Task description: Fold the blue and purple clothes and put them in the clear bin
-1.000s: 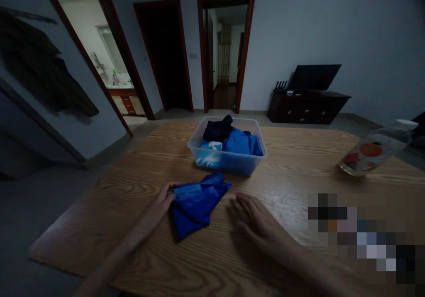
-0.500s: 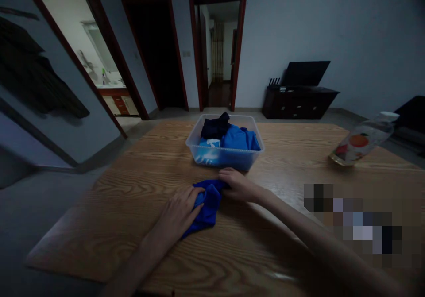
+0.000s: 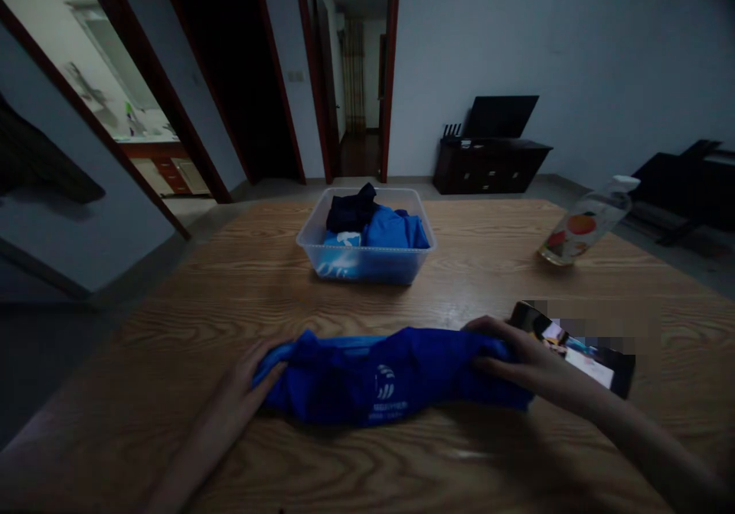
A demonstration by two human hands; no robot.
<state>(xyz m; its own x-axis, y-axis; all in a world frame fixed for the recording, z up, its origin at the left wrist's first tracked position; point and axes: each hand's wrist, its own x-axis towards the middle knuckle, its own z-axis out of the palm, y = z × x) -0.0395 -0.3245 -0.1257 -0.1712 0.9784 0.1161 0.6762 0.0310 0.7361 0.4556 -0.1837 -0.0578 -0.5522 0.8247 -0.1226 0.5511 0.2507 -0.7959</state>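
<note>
A royal-blue cloth (image 3: 344, 384) with a white printed logo stretches sideways in front of me, low over the wooden table. Whether it is a garment or a bag I cannot tell. At its left end my left hand (image 3: 251, 374) is closed on the fabric, thumb in front, where a lighter blue edge shows. My right hand (image 3: 513, 355) grips the other end, fingers over the top and thumb on the near side. Beyond the cloth stands a clear plastic box (image 3: 367, 269) holding folded blue fabric (image 3: 395, 228) and a dark navy piece (image 3: 350, 211).
A phone (image 3: 586, 357) with a lit, partly pixelated screen lies just past my right hand. Farther right a clear bottle (image 3: 586, 227) with a white cap appears tilted on the table (image 3: 218, 299). Against the far wall stands a dark cabinet (image 3: 488, 165) with a screen.
The cloth was bunched small close to the box; now it is spread wide and nearer me. My hands have moved apart, left hand leftward, right hand rightward. The view has shifted right.
</note>
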